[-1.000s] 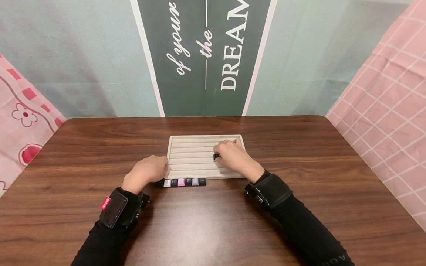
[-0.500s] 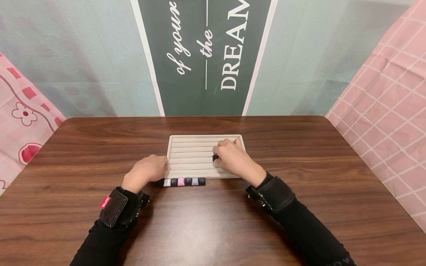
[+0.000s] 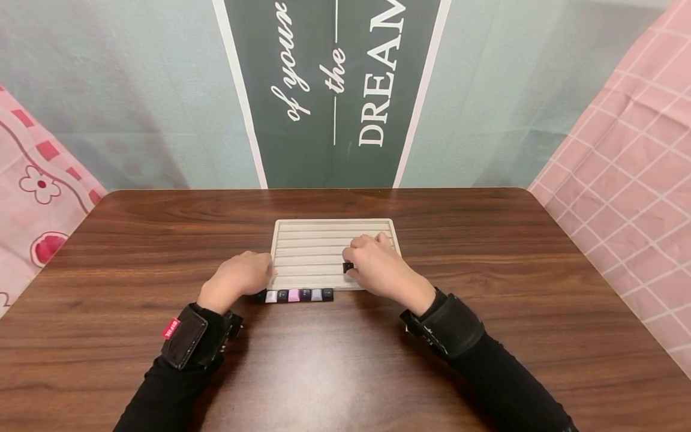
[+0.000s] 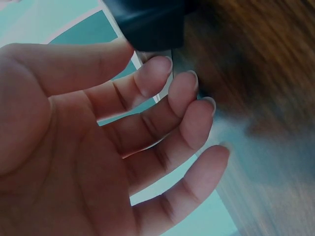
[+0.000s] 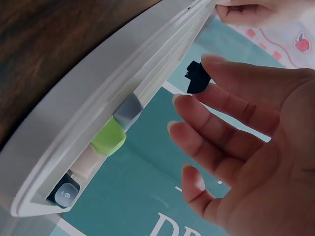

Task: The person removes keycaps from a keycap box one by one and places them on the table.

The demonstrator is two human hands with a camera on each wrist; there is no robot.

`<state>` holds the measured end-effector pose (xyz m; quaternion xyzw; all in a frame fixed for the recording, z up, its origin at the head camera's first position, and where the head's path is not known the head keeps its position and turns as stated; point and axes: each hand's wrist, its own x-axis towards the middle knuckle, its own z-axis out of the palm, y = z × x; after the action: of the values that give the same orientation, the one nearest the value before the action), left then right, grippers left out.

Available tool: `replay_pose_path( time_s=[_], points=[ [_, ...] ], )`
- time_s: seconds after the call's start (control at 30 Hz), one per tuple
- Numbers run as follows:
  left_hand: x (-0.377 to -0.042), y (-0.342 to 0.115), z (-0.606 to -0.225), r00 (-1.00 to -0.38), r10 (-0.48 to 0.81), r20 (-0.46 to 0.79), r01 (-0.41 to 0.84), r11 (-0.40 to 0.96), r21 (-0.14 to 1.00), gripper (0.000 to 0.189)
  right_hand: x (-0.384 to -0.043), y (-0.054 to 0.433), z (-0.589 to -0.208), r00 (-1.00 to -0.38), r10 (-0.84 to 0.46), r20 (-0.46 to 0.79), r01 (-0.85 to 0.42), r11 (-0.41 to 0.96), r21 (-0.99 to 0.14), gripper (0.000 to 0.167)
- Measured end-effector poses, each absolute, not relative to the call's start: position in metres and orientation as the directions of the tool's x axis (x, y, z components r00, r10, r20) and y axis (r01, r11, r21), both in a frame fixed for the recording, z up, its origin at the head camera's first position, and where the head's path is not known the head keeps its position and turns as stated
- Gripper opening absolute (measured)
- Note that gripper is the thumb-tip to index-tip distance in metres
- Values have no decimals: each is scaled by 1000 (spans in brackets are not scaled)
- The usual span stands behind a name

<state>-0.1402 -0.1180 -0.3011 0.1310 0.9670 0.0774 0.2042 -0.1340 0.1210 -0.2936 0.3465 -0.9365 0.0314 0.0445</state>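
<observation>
A black keycap (image 3: 348, 267) is pinched between the thumb and index finger of my right hand (image 3: 378, 268), above the right part of a cream slotted tray (image 3: 302, 269). In the right wrist view the held keycap (image 5: 198, 78) hangs apart from the tray, its hollow underside partly showing. My left hand (image 3: 243, 276) rests at the tray's left edge with loosely bent fingers. A dark keycap (image 4: 152, 27) lies close by its thumb tip. Several keycaps sit in one slot, among them a green keycap (image 5: 109, 137) and a grey keycap (image 5: 129, 110); my right hand hides them in the head view.
Along the tray's front edge lies a row of several keycaps, with a pink keycap (image 3: 294, 295) among dark, white and grey ones. The brown wooden table (image 3: 324, 372) reaches back to a printed cloth (image 3: 345, 162).
My right hand has moved slightly toward the tray's front and a little left, still pinching the black keycap. The left hand and the keycap row have stayed put.
</observation>
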Motion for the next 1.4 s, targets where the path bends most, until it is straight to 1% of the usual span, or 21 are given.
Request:
replay_pose_path(
  time_s=[0.2,0.73,0.9,1.17,1.4],
  points=[
    [-140,-117,-301,-884,281,-375,217,955,203,19,-127,122,-296,-742,-665,82,-670,740,-56,13],
    [-140,-117,-302,-885,283,-370,220,954,204,19,-116,117,-303,-687,-727,20,-726,685,-58,13],
    [-140,-117,-301,-884,279,-374,215,955,204,18,-114,117,-306,-666,-745,30,-745,664,-62,13],
    [-140,-117,-301,-880,273,-389,205,956,208,19,-112,116,-309,-662,-749,37,-749,658,-74,14],
    [-140,-117,-301,-878,275,-392,206,956,209,20,-112,115,-312,-658,-753,31,-753,655,-59,14]
  ],
)
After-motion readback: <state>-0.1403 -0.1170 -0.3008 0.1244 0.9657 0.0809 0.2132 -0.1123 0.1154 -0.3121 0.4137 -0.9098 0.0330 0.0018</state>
